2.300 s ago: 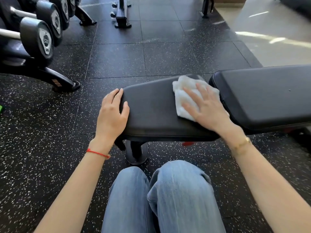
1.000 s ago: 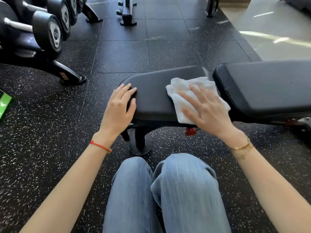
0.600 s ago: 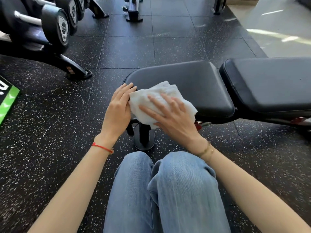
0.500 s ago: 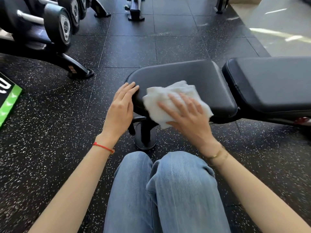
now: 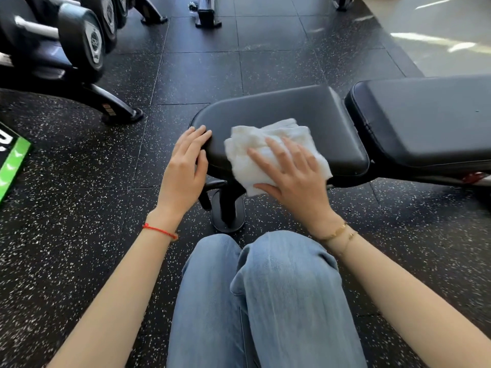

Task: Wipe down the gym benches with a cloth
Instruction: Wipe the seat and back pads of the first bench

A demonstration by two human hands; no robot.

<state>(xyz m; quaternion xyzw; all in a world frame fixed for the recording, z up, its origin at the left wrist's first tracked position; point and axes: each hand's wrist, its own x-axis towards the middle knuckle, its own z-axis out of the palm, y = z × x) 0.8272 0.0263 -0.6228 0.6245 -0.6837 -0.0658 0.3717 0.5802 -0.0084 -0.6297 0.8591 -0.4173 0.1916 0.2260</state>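
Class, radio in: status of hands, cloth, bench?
Right hand flat on cloth. Left hand steadies seat pad. Nothing blocking.

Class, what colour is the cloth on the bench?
White, seen in the head view: cloth on the black bench.

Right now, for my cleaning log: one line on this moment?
step: wiping seat pad | right hand: flat on white cloth | left hand: resting on pad end | back pad: untouched

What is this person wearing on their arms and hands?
Both forearms are bare, with no sleeves or gloves showing. The left hand has a thin red string bracelet at its wrist. The right hand has two slim gold chain bracelets at its wrist.
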